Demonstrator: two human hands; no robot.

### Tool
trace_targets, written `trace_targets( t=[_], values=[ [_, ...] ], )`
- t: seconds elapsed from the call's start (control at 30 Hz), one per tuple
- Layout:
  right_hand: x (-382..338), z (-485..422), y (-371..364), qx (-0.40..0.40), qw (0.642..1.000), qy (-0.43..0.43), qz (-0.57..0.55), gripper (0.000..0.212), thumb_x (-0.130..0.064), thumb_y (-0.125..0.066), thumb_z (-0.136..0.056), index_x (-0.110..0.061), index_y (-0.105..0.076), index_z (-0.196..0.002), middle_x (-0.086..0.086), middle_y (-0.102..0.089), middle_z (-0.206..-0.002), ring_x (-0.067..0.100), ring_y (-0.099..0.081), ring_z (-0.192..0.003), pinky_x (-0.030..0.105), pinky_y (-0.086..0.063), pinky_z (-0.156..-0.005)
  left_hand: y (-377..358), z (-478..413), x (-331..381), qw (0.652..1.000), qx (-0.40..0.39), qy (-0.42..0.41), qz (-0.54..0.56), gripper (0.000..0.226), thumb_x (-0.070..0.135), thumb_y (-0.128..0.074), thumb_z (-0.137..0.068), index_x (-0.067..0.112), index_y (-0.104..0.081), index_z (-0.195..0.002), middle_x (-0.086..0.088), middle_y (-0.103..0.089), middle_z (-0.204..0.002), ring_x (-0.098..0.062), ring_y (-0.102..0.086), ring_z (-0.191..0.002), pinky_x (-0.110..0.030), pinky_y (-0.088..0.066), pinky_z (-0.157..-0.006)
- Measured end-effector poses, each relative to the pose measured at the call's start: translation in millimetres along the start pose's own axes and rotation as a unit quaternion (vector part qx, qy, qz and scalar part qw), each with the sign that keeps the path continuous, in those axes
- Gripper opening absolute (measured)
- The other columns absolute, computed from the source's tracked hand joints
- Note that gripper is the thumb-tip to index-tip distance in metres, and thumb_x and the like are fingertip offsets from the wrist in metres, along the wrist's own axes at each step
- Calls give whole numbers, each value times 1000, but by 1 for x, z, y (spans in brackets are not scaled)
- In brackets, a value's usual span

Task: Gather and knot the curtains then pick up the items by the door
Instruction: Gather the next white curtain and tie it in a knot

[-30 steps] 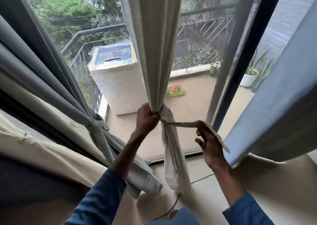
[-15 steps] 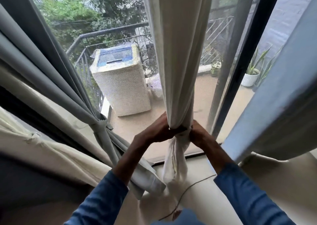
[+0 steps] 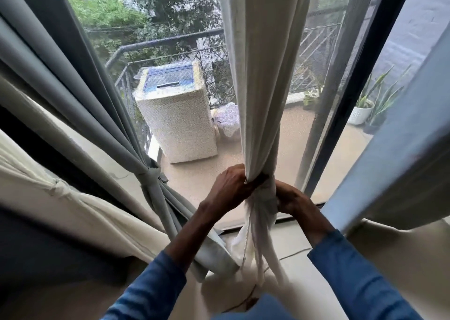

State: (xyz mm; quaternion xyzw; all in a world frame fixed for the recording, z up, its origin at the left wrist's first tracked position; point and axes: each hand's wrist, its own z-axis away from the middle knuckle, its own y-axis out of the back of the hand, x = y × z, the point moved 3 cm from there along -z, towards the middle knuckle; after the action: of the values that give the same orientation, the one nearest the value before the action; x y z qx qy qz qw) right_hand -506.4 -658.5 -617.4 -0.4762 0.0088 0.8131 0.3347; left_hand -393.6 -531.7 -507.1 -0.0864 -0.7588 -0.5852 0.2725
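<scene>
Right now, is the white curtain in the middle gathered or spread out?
Gathered. The white curtain narrows to a tight bunch where the left hand and right hand grip it; whether the knot is finished, cannot tell.

Forward passage is closed by the glazed panel point(image 3: 194, 173) behind the cream curtain point(image 3: 263, 76) and by the dark door frame point(image 3: 360, 88) to its right. Open gaps are left on both sides of the cream curtain: one toward the knotted grey curtain point(image 3: 151, 178) on the left, one toward the blue curtain point(image 3: 401, 149) on the right. The floor point(image 3: 292, 239) below is crossed by a thin cord point(image 3: 289, 254).
</scene>
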Motion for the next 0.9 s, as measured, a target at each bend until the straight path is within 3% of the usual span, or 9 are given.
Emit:
trace_targets(
  t=[0.1, 0.23, 0.3, 0.4, 0.47, 0.6, 0.63, 0.77, 0.9],
  values=[
    [-20, 15, -16, -23, 998, -11, -64, 18, -2, -61, -80, 3, -78, -83, 16, -73, -87, 23, -69, -82, 32, -55, -81, 1, -1, -3, 998, 65, -7, 16, 55, 56, -50, -99, 7, -58, -74, -4, -57, -69, -27, -55, -64, -36, -38, -58],
    [-27, 26, -12, 29, 999, 41, -2, 20, -14, -61, -84, 2, -73, -88, 12, -70, -82, 18, -65, -77, 26, -47, -64, -1, -3, -6, 994, 46, 36, 88, 66, 59, -50, -97, 4, -55, -60, -4, -57, -44, -15, -61, -42, -36, -49, -52],
    [-28, 30, -9, 124, 983, 119, 55, 31, -27, -64, -79, -2, -76, -94, 15, -73, -91, 20, -64, -87, 31, -49, -68, -1, -7, -5, 993, 49, 63, 89, 68, 62, -48, -97, 6, -56, -59, -7, -58, -42, -17, -62, -40, -37, -51, -50],
    [-26, 42, -10, 237, 935, 251, 81, 25, -37, -75, -81, -15, -77, -92, 3, -77, -89, 13, -67, -81, 37, -53, -73, -4, -15, -8, 994, 86, 65, 21, 74, 68, -43, -95, 4, -46, -56, -19, -58, -50, -38, -52, -47, -41, -40, -50],
    [-19, 54, -21, 294, 896, 302, 139, 13, -31, -78, -86, -20, -72, -87, -6, -74, -82, 6, -66, -76, 28, -53, -68, -6, -20, -10, 993, 99, 59, -9, 69, 65, -45, -96, 8, -38, -58, -28, -56, -59, -46, -43, -55, -39, -30, -52],
    [-10, 87, -50, 368, 810, 398, 226, 12, -24, -80, -85, -19, -69, -87, -4, -68, -89, 9, -66, -80, 19, -53, -62, -7, -23, -6, 991, 115, 64, 3, 68, 60, -54, -96, 6, -40, -56, -29, -50, -57, -44, -29, -58, -42, -30, -51],
    [-7, 91, -55, 353, 818, 394, 226, 12, -26, -78, -87, -18, -70, -90, -4, -69, -88, 9, -68, -78, 21, -55, -64, -7, -24, -5, 990, 123, 66, 10, 67, 57, -57, -96, 6, -40, -56, -31, -50, -59, -47, -29, -62, -42, -29, -52],
    [1, 88, -69, 232, 934, 236, 137, 32, -42, -73, -90, -23, -66, -115, 0, -74, -95, 14, -75, -79, 35, -64, -68, -7, -26, 0, 986, 139, 80, 49, 63, 50, -62, -95, 7, -39, -54, -31, -47, -65, -54, -44, -74, -42, -29, -51],
    [1, 84, -67, 175, 966, 189, 12, 34, -9, -76, -89, -19, -62, -118, -3, -74, -90, 11, -73, -84, 27, -59, -69, -4, -25, 6, 981, 138, 103, 86, 68, 57, -58, -93, 14, -28, -50, -25, -47, -60, -51, -47, -71, -40, -31, -49]
  ],
)
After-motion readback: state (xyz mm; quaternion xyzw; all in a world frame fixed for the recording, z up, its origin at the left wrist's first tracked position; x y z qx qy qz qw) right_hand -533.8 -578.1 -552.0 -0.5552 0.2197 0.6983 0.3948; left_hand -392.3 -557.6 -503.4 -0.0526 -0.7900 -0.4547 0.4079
